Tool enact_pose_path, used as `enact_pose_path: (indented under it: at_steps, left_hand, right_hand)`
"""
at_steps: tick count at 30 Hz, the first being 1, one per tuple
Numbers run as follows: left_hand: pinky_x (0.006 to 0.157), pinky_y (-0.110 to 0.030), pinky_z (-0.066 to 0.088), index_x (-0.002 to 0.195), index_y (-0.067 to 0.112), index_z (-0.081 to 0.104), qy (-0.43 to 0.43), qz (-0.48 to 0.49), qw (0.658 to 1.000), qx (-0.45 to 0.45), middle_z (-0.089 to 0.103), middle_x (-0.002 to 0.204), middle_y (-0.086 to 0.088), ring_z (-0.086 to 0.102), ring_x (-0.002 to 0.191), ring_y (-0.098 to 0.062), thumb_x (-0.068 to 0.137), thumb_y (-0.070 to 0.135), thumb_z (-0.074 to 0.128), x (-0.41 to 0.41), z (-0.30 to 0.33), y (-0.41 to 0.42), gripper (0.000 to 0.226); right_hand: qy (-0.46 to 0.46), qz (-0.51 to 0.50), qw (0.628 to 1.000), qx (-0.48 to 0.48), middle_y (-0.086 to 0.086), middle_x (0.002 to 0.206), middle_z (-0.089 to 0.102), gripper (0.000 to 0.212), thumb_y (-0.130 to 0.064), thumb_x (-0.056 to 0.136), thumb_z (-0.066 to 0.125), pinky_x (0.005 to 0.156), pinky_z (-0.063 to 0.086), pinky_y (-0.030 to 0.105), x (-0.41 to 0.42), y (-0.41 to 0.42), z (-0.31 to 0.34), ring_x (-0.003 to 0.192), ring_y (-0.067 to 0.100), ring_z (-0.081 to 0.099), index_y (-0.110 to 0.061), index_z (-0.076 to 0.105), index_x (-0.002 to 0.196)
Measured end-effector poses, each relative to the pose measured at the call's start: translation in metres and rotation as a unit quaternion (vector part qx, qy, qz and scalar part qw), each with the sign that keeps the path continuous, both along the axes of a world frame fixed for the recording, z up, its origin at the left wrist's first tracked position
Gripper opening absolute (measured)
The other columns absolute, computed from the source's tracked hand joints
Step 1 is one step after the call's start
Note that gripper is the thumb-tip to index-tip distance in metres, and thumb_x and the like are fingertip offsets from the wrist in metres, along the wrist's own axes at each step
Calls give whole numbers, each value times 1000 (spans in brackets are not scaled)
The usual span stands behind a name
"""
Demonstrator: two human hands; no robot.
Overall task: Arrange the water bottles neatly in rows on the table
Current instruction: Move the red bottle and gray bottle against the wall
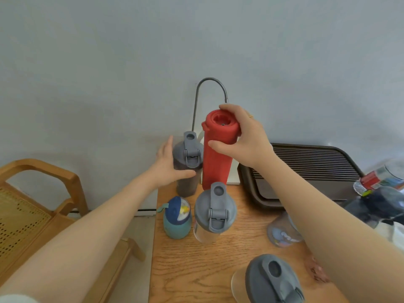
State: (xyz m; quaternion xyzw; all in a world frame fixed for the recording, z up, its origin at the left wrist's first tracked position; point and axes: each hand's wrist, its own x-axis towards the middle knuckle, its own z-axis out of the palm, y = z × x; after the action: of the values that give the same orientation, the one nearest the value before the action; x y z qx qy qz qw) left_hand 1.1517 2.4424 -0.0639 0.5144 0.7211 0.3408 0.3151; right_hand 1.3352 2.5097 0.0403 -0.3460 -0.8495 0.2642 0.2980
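Observation:
A tall red bottle stands at the back of the wooden table, and my right hand grips it near its cap. Just to its left is a dark grey-lidded bottle, held around its body by my left hand. In front of them stand a small teal bottle with a blue lid and a clear bottle with a grey flip lid. Another grey-lidded clear bottle is nearest me. A translucent bottle sits partly hidden behind my right forearm.
A dark slatted tray lies at the back right. A thin curved metal spout rises by the wall. Crumpled plastic bottles and a dark bag crowd the right edge. A wooden chair stands left of the table.

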Motion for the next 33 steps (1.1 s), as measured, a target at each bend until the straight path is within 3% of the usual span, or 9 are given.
enact_pose_path:
  at_steps: [3,6,11,14,17,20,23,28,33]
  left_hand:
    - [113,-34,18,144,20,18,10,-5,991,135,22,151,-1,20,139,-14,85,32,60,-5,32,-19,74]
    - [100,-28,40,128,31,37,-61,-67,975,205,49,127,11,48,116,-3,75,44,57,3,73,-31,58]
    - [77,-16,50,106,41,43,-118,-31,962,243,59,105,17,61,92,5,51,42,71,13,101,-39,62]
    - [74,-16,51,103,41,47,-136,15,956,260,61,102,17,63,91,3,47,39,74,1,103,-47,62]
    - [80,-23,52,101,43,48,-123,55,959,250,61,104,15,63,95,-3,47,40,76,-12,100,-55,61]
    - [80,-25,49,100,43,46,-107,86,964,228,59,104,17,60,95,-1,55,31,81,-25,92,-60,59]
    - [84,-32,49,100,44,44,-116,105,965,210,58,106,16,58,99,-5,65,21,81,-38,81,-59,56]
    - [79,-27,49,101,41,47,-150,105,968,174,60,106,13,59,97,-5,60,20,83,-47,60,-48,58]
    - [70,-16,43,92,37,45,-160,84,975,130,54,97,18,53,89,5,60,6,84,-42,33,-31,59]
  right_hand:
    - [53,20,998,21,-7,114,55,74,-47,57,67,90,47,34,-5,-9,19,106,14,53,-28,45,124]
    - [76,67,994,38,-6,114,58,73,-47,59,69,92,48,35,-19,-16,40,106,13,56,-23,46,123]
    - [106,115,988,17,-14,106,57,72,-41,62,73,93,46,30,-44,-30,48,103,9,56,-21,44,125]
    - [107,159,980,-53,-10,109,58,74,-37,71,71,95,42,20,-54,-27,42,105,7,55,-21,35,133]
    - [96,168,972,-132,0,123,57,65,-55,77,53,103,39,32,-65,-16,19,118,14,51,-22,40,131]
    - [-29,96,983,-151,3,136,48,57,-48,86,53,108,35,38,-71,0,-16,127,18,43,-18,42,133]
    - [-196,52,964,-175,9,147,29,82,-39,81,67,106,32,38,-69,16,-46,134,27,32,-21,19,145]
    - [-245,81,952,-164,10,148,24,105,-38,70,77,107,35,42,-74,21,-65,134,30,30,-31,6,147]
    - [-296,65,949,-92,16,134,34,103,-26,62,75,88,49,45,-74,24,-68,105,38,53,-34,10,142]
